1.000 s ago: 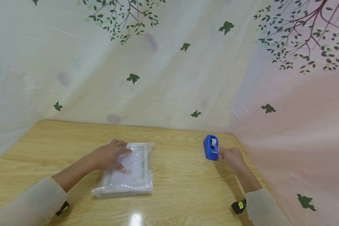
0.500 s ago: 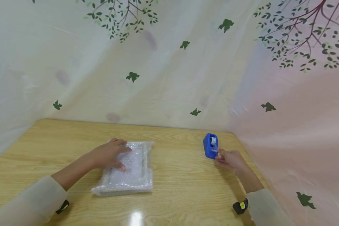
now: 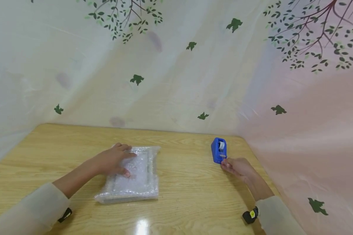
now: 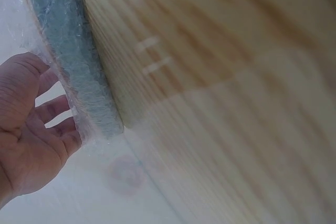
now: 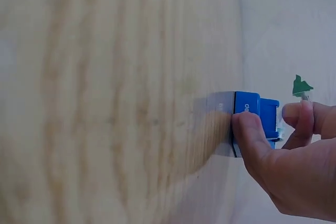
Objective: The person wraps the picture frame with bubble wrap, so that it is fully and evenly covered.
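Note:
A flat, frame-like package in bubble wrap (image 3: 141,187) lies left of the table's middle. My left hand (image 3: 113,162) rests on its left part, fingers spread; in the left wrist view, fingertips touch the bubble wrap (image 4: 71,40) near its edge. Toward the back right stands a blue tape dispenser (image 3: 214,153) with a white-cored tape roll (image 3: 222,145). My right hand (image 3: 240,167) is at its front end. In the right wrist view, one finger presses the dispenser's front (image 5: 249,102), while thumb and forefinger pinch a small clear piece of tape (image 5: 305,96) beside the toothed cutter.
The wooden table (image 3: 188,195) reaches back to a pale curtain (image 3: 164,98) printed with branches and green birds. The curtain also hangs along the left and right sides. A black wrist camera (image 3: 250,215) is strapped on the right wrist.
My right hand has shifted slightly left and down, from the dispenser's right side to its front end, and its lower fingers have extended. The left hand and package stay in place.

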A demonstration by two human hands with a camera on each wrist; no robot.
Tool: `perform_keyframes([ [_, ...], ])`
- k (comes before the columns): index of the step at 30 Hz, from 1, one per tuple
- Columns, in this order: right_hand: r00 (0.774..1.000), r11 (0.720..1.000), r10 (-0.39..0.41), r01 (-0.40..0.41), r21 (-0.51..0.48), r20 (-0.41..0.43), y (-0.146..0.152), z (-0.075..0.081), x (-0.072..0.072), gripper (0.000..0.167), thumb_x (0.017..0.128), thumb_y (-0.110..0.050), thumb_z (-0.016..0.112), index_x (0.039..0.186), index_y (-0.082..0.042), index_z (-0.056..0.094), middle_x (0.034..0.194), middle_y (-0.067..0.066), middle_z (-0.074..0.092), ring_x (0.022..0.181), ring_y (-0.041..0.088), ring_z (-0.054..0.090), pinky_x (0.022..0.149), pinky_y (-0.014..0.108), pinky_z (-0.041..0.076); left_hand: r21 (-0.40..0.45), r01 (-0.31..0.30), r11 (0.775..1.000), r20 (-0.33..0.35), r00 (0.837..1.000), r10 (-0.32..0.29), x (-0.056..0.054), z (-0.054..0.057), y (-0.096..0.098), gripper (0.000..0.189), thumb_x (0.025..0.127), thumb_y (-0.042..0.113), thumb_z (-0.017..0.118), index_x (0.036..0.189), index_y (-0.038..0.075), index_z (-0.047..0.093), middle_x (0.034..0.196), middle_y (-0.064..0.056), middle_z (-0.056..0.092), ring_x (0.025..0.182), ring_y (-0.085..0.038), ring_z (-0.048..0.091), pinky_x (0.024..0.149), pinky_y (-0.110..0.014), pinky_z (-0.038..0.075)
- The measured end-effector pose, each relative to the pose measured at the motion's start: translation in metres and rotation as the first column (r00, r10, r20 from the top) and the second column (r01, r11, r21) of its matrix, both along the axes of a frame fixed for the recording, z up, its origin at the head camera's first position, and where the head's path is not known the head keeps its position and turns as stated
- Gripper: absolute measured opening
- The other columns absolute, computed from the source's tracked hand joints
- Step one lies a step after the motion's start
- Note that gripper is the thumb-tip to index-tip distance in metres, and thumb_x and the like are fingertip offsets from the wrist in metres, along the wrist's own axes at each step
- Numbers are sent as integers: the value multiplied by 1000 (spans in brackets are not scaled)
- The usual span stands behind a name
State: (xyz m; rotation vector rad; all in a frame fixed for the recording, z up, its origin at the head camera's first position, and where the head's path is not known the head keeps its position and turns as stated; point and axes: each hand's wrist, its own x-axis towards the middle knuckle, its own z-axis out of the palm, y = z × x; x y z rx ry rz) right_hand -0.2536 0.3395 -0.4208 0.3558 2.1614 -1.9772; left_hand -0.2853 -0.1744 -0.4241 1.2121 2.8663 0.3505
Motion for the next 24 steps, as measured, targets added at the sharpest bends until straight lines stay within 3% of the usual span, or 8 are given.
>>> perform_keyframes([
  [6, 999, 999, -39, 40, 15, -8, 0, -6, -1, 13, 99, 5, 55, 92, 14, 59, 102, 16, 67, 89, 14, 70, 85, 26, 58, 12, -4, 1000, 9, 1000, 3, 3, 2, 1, 73, 81, 44, 82, 139, 5, 62, 145, -32, 49, 129, -52, 46, 100, -65, 46],
  [11, 998, 998, -59, 60, 17, -16, 0, -8, -2, 27, 97, 8, 53, 71, 2, 52, 101, 16, 66, 89, 15, 70, 88, 29, 58, 8, -6, 1000, 11, 1000, 6, 4, 3, 3, 72, 81, 44, 82, 139, 5, 62, 145, -32, 49, 129, -52, 46, 100, -64, 46],
  [24, 998, 998, -55, 54, 24, 8, 3, -10, -10, 25, 97, 9, 54, 73, 3, 47, 94, 11, 60, 84, 13, 68, 86, 26, 58, 10, -4, 1000, 1, 1000, 4, 2, 3, 3, 72, 81, 42, 83, 139, 5, 62, 144, -32, 49, 129, -52, 46, 101, -64, 46],
])
